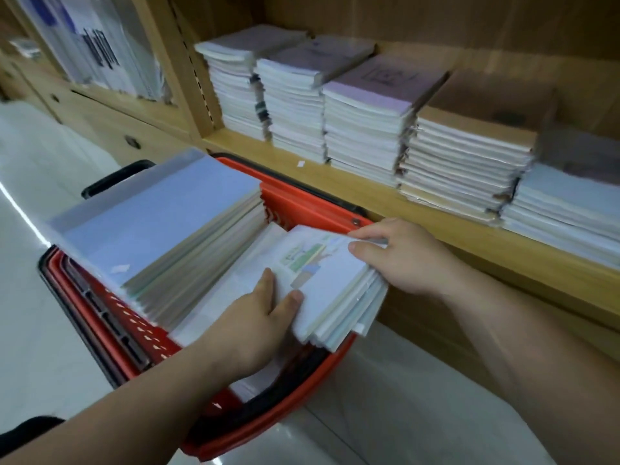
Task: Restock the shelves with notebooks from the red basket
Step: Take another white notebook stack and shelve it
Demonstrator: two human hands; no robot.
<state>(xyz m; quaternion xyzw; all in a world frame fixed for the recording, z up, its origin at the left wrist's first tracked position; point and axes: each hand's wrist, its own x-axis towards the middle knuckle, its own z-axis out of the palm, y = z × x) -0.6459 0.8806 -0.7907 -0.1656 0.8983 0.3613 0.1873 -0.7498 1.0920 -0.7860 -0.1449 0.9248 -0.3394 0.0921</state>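
Note:
A red basket (302,203) with black handles stands on the pale floor in front of a wooden shelf (436,223). Inside it, on the left, leans a tall stack of blue-covered notebooks (161,226). On the right lies a smaller bundle of pale notebooks (332,286) with a green and blue picture on the top cover. My left hand (255,323) grips the bundle's near left edge, thumb on top. My right hand (399,256) holds its far right corner, fingers curled over the cover. The bundle is tilted and juts over the basket's right rim.
On the shelf stand several stacks of notebooks: white and lilac ones (295,95) to the left, brown-covered ones (469,156) in the middle, grey ones (570,203) at the right. A neighbouring bay at upper left holds plastic-wrapped folders (100,45). Drawers (110,129) sit below it.

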